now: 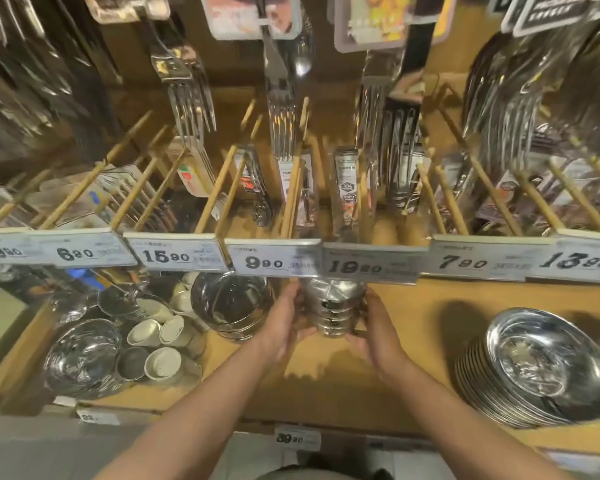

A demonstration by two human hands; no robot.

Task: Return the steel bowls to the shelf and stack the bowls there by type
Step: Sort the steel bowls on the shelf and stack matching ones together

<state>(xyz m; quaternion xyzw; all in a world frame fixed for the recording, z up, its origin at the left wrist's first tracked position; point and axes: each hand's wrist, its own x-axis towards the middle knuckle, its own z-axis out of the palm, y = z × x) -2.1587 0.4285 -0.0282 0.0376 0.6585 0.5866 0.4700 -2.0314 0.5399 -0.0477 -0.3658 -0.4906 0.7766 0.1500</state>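
Note:
A short stack of small steel bowls (pixel 333 311), upside down, stands on the wooden shelf (pixel 426 306) under the price rail. My left hand (pixel 284 323) grips its left side and my right hand (pixel 374 327) grips its right side. Just to the left stands a stack of deeper steel bowls (pixel 231 306), open side up. A tilted stack of wide shallow steel bowls (pixel 537 368) lies at the right of the shelf. A large steel bowl (pixel 82 358) sits at the left front.
Small white ceramic cups (pixel 156 337) cluster between the left bowls. A rail of price tags (pixel 274 261) hangs just above my hands. Packaged forks and spoons (pixel 281 109) dangle from wooden pegs overhead. The shelf's front edge (pixel 291 424) carries another price label.

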